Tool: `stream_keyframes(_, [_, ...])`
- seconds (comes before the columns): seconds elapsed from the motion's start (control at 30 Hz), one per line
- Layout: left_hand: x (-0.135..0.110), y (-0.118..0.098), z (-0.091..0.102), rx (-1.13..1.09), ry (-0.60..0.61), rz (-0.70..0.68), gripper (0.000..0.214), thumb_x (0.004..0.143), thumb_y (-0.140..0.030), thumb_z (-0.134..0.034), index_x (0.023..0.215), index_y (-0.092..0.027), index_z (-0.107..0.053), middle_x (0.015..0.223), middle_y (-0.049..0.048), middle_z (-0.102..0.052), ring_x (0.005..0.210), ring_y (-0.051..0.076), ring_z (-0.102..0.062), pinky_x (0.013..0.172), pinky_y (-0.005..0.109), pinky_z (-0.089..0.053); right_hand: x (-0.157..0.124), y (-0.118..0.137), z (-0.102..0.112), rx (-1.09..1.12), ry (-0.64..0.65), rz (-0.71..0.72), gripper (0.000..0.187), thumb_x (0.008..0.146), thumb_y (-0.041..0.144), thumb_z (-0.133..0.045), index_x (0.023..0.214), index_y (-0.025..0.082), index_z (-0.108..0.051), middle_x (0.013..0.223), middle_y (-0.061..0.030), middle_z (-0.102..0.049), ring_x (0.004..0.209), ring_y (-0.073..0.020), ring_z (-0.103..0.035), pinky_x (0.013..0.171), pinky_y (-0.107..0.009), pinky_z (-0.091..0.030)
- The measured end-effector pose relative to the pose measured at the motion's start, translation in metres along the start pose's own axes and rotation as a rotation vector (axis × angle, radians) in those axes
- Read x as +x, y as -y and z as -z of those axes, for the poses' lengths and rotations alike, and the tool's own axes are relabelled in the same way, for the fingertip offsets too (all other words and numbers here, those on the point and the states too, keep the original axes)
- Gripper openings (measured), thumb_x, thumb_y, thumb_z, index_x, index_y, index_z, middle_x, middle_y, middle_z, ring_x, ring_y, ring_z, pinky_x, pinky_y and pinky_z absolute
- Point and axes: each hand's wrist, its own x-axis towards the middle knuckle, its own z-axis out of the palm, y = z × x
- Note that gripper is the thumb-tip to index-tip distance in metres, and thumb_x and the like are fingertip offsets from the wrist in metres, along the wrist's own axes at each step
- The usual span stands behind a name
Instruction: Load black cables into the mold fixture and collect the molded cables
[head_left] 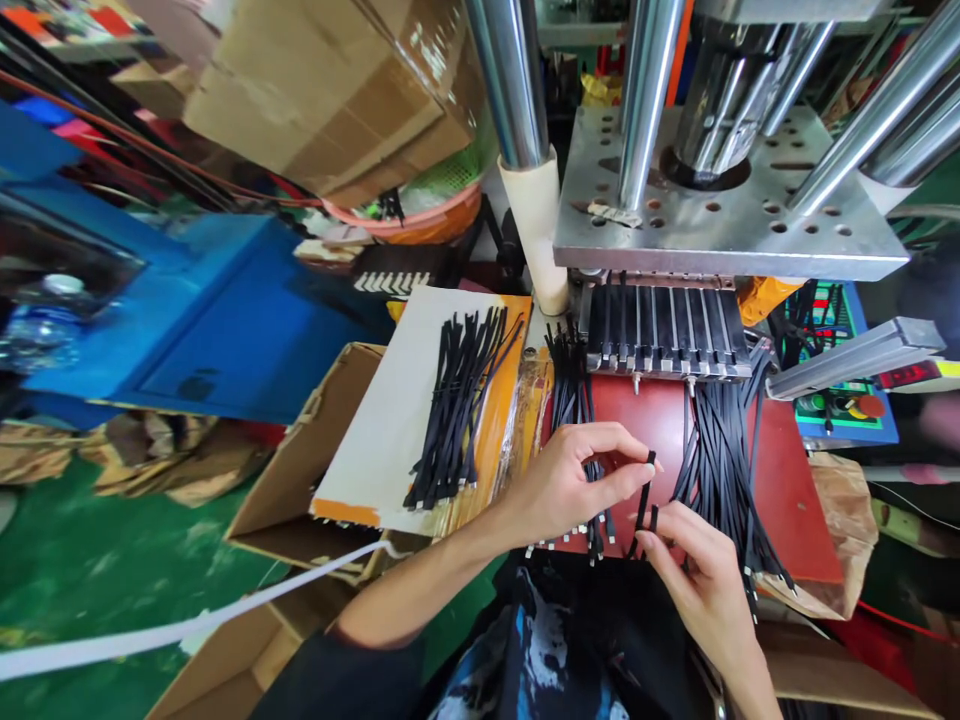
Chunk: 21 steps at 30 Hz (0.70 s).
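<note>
My left hand [574,480] pinches the end of a short black cable [643,500] between thumb and fingers, over the red work surface [637,405]. Lower and to the right, my right hand [701,570] is closed on another part of black cable; whether it is the same cable I cannot tell. Beyond the hands sits a metal mould [667,330] with several black cables lying in its slots. A bundle of black cables [724,450] lies right of the hands, and a second bundle [571,375] is partly hidden behind my left hand.
Above the mould hangs a thick steel press plate [727,235] on steel columns. Left of it, a pile of black cables [465,400] rests on a white board [382,400] over a cardboard box [300,470]. A button panel [847,420] stands at the right.
</note>
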Motion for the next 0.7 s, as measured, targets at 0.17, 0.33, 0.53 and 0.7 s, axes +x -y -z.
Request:
stream_keyframes(0.17, [-0.003,0.003,-0.002,0.035,0.019,-0.102,0.009,0.097,-0.019,-0.075,0.094,-0.013,-0.081,0.094,0.0051,-0.080,0.087,0.014,-0.072,0.083,0.023,-0.053,0.014,0.006,0.009,-0.020,-0.072,0.053,0.020,0.101,0.012,-0.066,0.113,0.027,-0.074,0.089,0.0009,-0.067,0.068,-0.0092,-0.059,0.052,-0.017,-0.043])
stream_keyframes(0.33, [-0.005,0.000,-0.002,0.081,0.015,-0.121,0.010,0.098,-0.019,-0.073,0.092,-0.013,-0.078,0.090,0.0040,-0.076,0.083,0.014,-0.070,0.080,0.024,-0.053,0.031,0.017,0.006,0.014,-0.054,0.029,0.014,0.102,0.015,-0.065,0.091,0.022,-0.071,0.080,0.0018,-0.063,0.065,-0.0095,-0.055,0.058,-0.019,-0.045])
stream_keyframes(0.53, [0.000,0.002,-0.002,0.203,-0.010,-0.279,0.007,0.098,-0.018,-0.075,0.092,-0.013,-0.075,0.088,0.0035,-0.075,0.080,0.014,-0.068,0.076,0.025,-0.053,0.039,0.015,0.000,0.050,-0.046,-0.037,0.024,0.104,0.023,-0.064,0.080,0.021,-0.062,0.073,0.0034,-0.055,0.060,-0.0093,-0.047,0.053,-0.022,-0.037])
stream_keyframes(0.7, [0.041,0.022,0.019,0.388,-0.371,-0.443,0.007,0.100,-0.020,-0.072,0.094,-0.018,-0.074,0.099,0.0049,-0.075,0.102,0.019,-0.069,0.099,0.035,-0.053,0.025,-0.005,-0.016,0.130,0.238,-0.272,0.032,0.104,0.038,-0.061,0.076,0.023,-0.054,0.072,0.0016,-0.056,0.061,-0.0146,-0.054,0.054,-0.027,-0.042])
